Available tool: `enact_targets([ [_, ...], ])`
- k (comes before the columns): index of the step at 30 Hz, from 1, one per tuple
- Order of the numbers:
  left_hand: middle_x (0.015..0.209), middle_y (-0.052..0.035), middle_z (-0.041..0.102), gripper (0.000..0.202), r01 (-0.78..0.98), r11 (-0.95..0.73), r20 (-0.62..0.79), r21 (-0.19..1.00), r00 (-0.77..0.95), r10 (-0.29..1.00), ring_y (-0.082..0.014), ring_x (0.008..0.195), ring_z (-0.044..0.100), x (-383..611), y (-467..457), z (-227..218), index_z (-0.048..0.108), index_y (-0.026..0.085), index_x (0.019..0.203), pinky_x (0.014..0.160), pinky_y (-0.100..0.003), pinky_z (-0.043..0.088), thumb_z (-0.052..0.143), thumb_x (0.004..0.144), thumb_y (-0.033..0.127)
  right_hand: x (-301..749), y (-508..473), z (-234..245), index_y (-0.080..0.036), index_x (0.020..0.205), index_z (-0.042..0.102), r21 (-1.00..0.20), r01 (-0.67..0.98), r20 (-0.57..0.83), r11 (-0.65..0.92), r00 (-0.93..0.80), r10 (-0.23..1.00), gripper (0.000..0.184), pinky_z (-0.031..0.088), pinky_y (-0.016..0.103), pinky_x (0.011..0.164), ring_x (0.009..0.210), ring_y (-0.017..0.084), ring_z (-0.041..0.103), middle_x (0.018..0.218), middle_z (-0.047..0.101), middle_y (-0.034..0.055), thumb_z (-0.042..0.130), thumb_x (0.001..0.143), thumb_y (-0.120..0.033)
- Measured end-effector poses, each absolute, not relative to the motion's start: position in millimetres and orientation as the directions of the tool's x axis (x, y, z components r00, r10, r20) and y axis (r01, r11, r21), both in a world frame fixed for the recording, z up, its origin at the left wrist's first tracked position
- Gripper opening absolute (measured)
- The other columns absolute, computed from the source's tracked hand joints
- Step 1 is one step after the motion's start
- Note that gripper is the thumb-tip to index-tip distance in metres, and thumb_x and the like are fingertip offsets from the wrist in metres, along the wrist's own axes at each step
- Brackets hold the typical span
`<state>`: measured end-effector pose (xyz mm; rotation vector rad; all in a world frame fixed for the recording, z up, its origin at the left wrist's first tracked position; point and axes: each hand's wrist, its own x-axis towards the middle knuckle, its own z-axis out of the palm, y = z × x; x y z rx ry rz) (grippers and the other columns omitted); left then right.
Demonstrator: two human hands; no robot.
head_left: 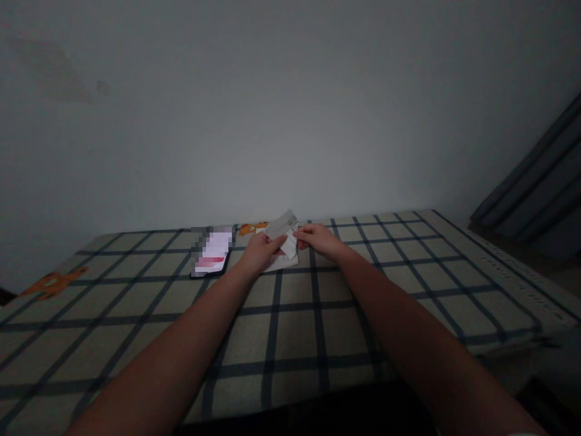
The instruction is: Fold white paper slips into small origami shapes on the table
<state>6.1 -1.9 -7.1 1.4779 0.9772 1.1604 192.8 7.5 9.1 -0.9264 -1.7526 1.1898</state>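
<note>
Pinching paper edges over checked bedspread.

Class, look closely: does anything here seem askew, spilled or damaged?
Nothing stands out. The left hand and right hand hold paper slips over the checked cloth; a lit phone lies flat beside them.

Papers mid-frame, over the bed.
My left hand and right hand meet on them; the phone lies just left, the wall behind.
</note>
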Motion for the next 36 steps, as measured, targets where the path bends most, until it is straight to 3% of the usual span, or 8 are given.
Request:
enact_targets([
  [4, 0.082, -0.0118, 0.068, 0.035, 0.012, -0.18, 0.175, 0.984, 0.184, 0.967, -0.0194, 0.065, 0.063, 6, -6, -3, 0.064, 0.01, 0.092, 0.056, -0.027, 0.048, 0.064, 0.067, 0.035, 191, 4, 11, -0.013, 0.075, 0.059, -0.968, 0.083, 0.176, 0.239, -0.454, 0.873, 0.02, 0.042, 0.022, 0.057, 0.055, 0.007, 0.051, 0.065, 0.057, 0.0004, 0.058, 0.074, -0.033],
  [8, 0.07, -0.0107, 0.068, 0.036, 0.04, -0.144, 0.136, 0.989, 0.158, 0.978, -0.0214, 0.063, 0.063, 7, -9, 0, 0.066, 0.008, 0.087, 0.053, -0.028, 0.047, 0.066, 0.065, 0.036, 189, 4, 11, -0.013, 0.068, 0.056, -0.964, 0.119, 0.175, 0.239, -0.394, 0.902, 0.017, 0.041, 0.02, 0.054, 0.053, 0.007, 0.05, 0.058, 0.054, -0.0013, 0.06, 0.073, -0.029],
  [12, 0.083, -0.0112, 0.068, 0.041, -0.081, -0.155, 0.166, 0.985, 0.155, 0.974, -0.02, 0.069, 0.063, 8, -7, -2, 0.063, 0.01, 0.095, 0.06, -0.029, 0.05, 0.068, 0.064, 0.035, 189, 4, 12, -0.013, 0.07, 0.055, -0.973, 0.093, 0.164, 0.213, -0.373, 0.913, 0.018, 0.041, 0.019, 0.052, 0.051, 0.006, 0.05, 0.058, 0.055, -0.0014, 0.058, 0.074, -0.03],
  [16, 0.095, -0.0117, 0.066, 0.044, -0.185, -0.15, 0.176, 0.971, 0.133, 0.975, -0.0194, 0.076, 0.063, 8, -3, -4, 0.06, 0.011, 0.099, 0.068, -0.031, 0.051, 0.069, 0.063, 0.034, 191, 2, 14, -0.013, 0.071, 0.059, -0.971, 0.115, 0.133, 0.212, -0.477, 0.869, 0.021, 0.043, 0.02, 0.056, 0.055, 0.007, 0.053, 0.065, 0.06, 0.0013, 0.058, 0.075, -0.033],
  [24, 0.085, -0.0124, 0.068, 0.043, -0.149, -0.129, 0.144, 0.98, 0.101, 0.984, -0.0191, 0.067, 0.064, 7, 0, -8, 0.062, 0.009, 0.095, 0.064, -0.032, 0.052, 0.069, 0.063, 0.037, 186, -1, 14, -0.013, 0.071, 0.055, -0.974, 0.097, 0.14, 0.202, -0.442, 0.886, 0.014, 0.045, 0.021, 0.057, 0.055, 0.008, 0.056, 0.059, 0.059, 0.0006, 0.058, 0.076, -0.026],
  [36, 0.094, -0.0108, 0.066, 0.045, -0.156, -0.206, 0.222, 0.966, 0.094, 0.971, -0.0186, 0.072, 0.063, 8, -7, 3, 0.061, 0.011, 0.101, 0.061, -0.029, 0.05, 0.069, 0.062, 0.033, 184, 2, 12, -0.015, 0.083, 0.051, -0.99, -0.013, 0.133, 0.143, -0.45, 0.883, 0.016, 0.048, 0.023, 0.056, 0.057, 0.011, 0.059, 0.062, 0.06, 0.0005, 0.061, 0.072, -0.022],
])
